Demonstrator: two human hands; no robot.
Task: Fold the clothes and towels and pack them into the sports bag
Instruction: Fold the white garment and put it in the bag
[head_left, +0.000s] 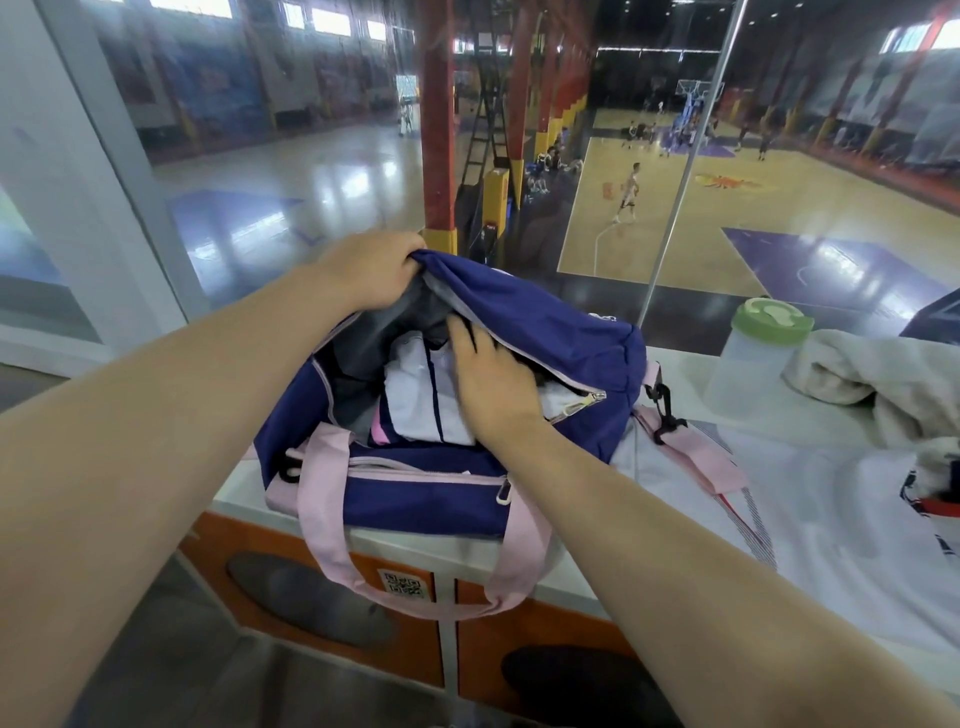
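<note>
Head view shows my left grip (371, 270) holding the sports bag (545, 338) flap at twelve o'clock while my right grip (493, 384), fingers flat, presses folded clothes (421, 400) inside; releasing early could drop the flap on them.

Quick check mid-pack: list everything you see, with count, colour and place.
sports bag: one, navy with pink straps, open on the counter.
folded garment: one, white with a dark stripe, inside the bag.
towel: one, off-white, crumpled at the far right.
bottle: one, clear with a green lid, behind the bag's right end.
white garment: one, spread right of the bag.
left hand: grip holds the bag's flap up.
right hand: presses into the bag.
</note>
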